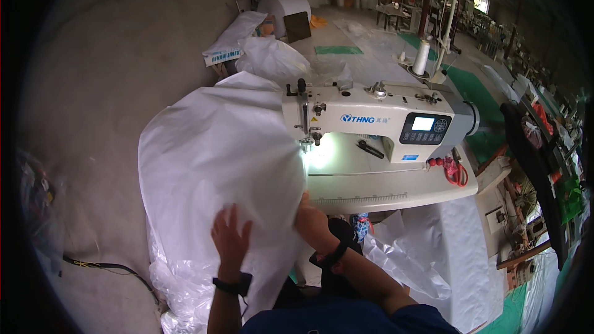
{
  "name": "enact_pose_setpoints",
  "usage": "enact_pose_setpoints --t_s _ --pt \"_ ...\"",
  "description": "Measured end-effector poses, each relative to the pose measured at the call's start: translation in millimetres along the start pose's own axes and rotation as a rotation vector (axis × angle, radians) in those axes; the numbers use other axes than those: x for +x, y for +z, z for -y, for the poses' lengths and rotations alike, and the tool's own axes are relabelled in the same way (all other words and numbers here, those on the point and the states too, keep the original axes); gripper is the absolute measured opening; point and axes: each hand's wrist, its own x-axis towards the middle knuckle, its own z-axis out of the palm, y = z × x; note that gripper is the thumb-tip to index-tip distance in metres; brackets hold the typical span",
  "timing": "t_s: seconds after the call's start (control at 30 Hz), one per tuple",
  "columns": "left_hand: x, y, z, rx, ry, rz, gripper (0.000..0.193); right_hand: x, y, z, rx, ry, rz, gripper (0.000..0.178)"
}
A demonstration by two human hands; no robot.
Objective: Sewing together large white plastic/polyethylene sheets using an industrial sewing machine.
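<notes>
A large white plastic sheet (pixel 216 148) hangs over the left end of a white sewing machine (pixel 377 117) and down towards me. Its right edge runs up to the lit needle area (pixel 307 148). My left hand (pixel 231 240) lies on the sheet with its fingers spread. At the sheet's right edge, just in front of the table, my right hand (pixel 312 221) is closed on the material, its fingers partly hidden.
The machine table (pixel 352 187) carries black thread snips (pixel 370 149) and red-handled scissors (pixel 456 173). A thread cone (pixel 422 57) stands behind the machine. More white sheeting (pixel 455 260) hangs at the right, and clear plastic (pixel 185 287) lies bunched at the lower left.
</notes>
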Motion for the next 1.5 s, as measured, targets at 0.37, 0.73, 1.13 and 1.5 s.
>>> enact_pose_setpoints --t_s 0.37,0.73,1.13,1.5 --pt "115 58 100 0.199 -0.047 0.293 0.048 4 -19 6 -0.236 -0.105 -0.076 0.059" --pt "186 117 174 0.621 0.762 0.156 0.054 51 -9 0 -0.385 -0.182 -0.157 0.054" --pt "221 85 98 0.192 -0.159 0.673 0.063 106 -10 -14 -0.393 -0.173 -0.213 0.046" --pt "86 6 102 0.223 -0.151 0.338 0.051 -27 1 12 0.261 -0.064 0.635 0.050"
